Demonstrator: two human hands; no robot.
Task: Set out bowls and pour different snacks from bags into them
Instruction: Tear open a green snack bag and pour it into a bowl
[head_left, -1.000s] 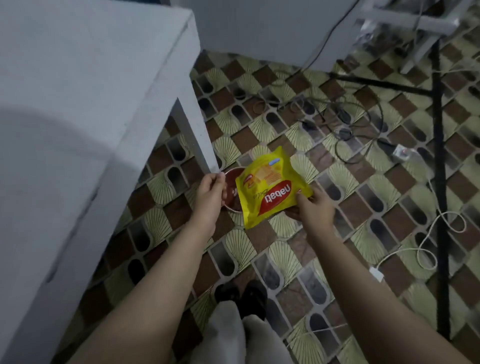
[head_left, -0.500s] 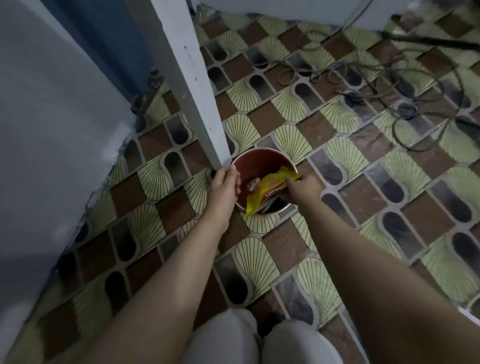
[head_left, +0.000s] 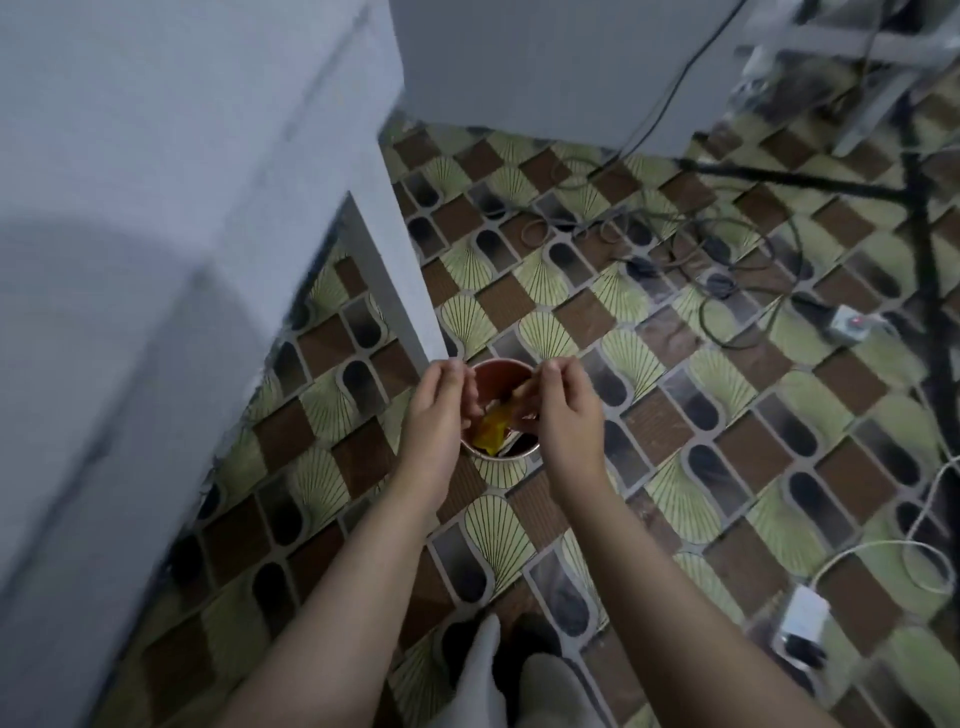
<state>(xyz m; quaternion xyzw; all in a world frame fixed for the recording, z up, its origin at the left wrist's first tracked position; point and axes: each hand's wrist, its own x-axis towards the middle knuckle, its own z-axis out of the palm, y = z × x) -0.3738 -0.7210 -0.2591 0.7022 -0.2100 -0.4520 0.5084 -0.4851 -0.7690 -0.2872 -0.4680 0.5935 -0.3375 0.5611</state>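
Patterned floor tiles in brown, green and grey, seen from above; white bench at left, its leg coming down to the floor beside the work. Cables and a power strip lie well apart at right.

Red bowl sits on the floor just beside the foot of the bench leg. Yellow snack bag is down inside the bowl, crumpled, only part of it showing between the hands.

Left hand hangs over the bowl's left rim, fingers curled downward; whether it pinches the bag or only hovers, cannot tell. Right hand over the right rim, fingers bent toward the bag's upper edge, thumb and forefinger close together; it appears to pinch a bit of the wrapper, though blur makes this uncertain.

Step in hand, as judged: working the bag at the bowl, likely opening or emptying it. No loose snacks can be made out in the bowl.

Next move calls for a firm pinch on each side of the bag's top, mouth kept over the bowl, then tipping so the contents fall inside. Risk: the light bowl may slide on the tile.
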